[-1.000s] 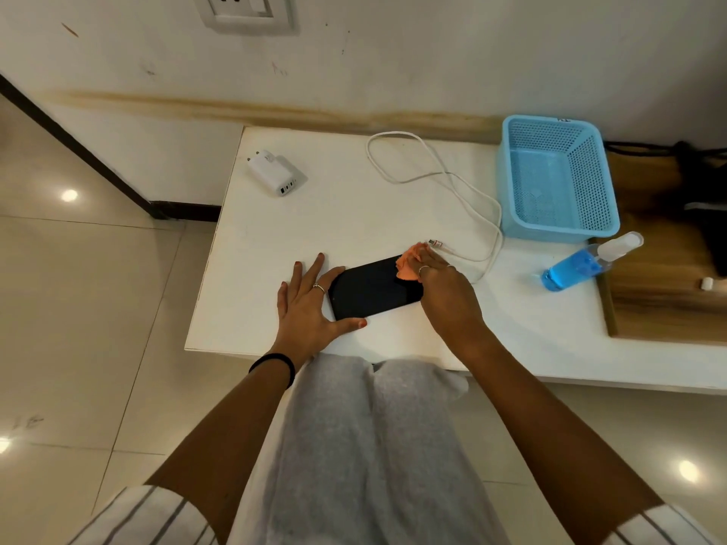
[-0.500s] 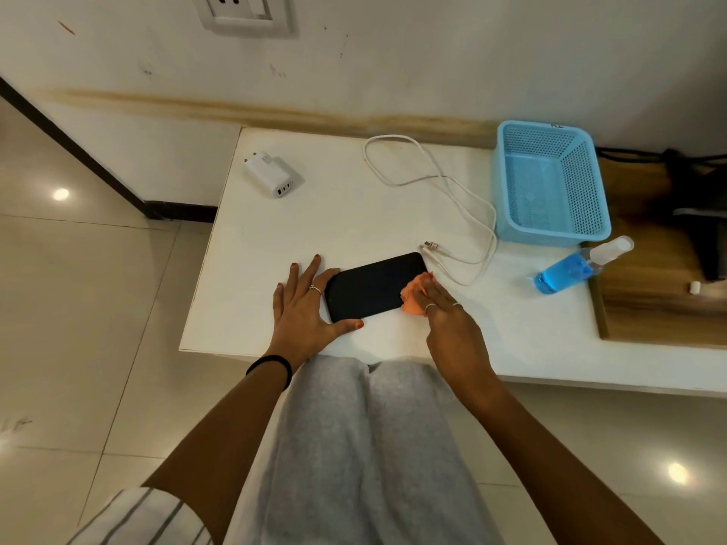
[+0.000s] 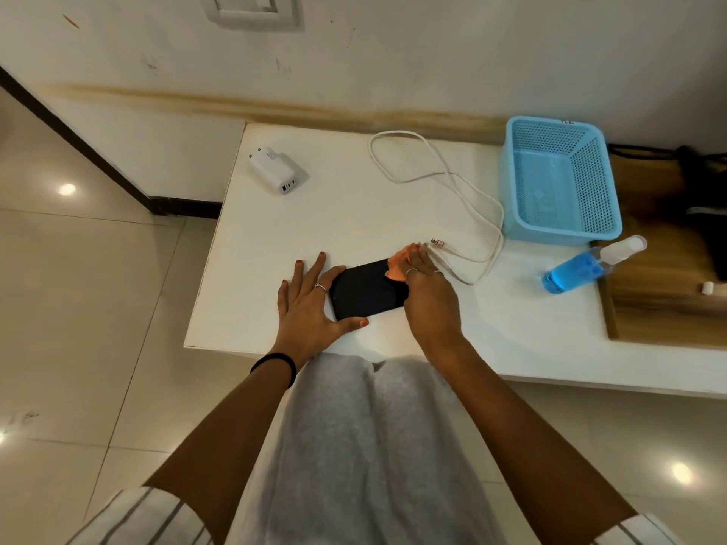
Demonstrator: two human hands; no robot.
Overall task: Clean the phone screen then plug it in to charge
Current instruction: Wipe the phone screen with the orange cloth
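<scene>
A black phone (image 3: 364, 289) lies screen up near the front edge of the white table (image 3: 354, 214). My left hand (image 3: 310, 308) rests flat against its left end, thumb along the near edge, fingers spread, pinning it. My right hand (image 3: 429, 297) presses a crumpled orange cloth (image 3: 401, 263) onto the phone's far right corner. A white cable (image 3: 448, 179) loops across the table, its plug end (image 3: 436, 242) lying just right of the cloth. A white charger block (image 3: 275, 176) lies at the table's back left. A wall socket (image 3: 251, 9) sits above.
A light blue mesh basket (image 3: 558, 182) stands at the back right. A spray bottle of blue liquid (image 3: 582, 269) lies on its side in front of it. A wooden surface (image 3: 668, 300) adjoins on the right. My grey-clad knees (image 3: 366, 446) touch the table's front edge.
My right hand has slid the orange cloth from the phone's near right corner back to its far right corner. My left hand stays in place on the phone.
</scene>
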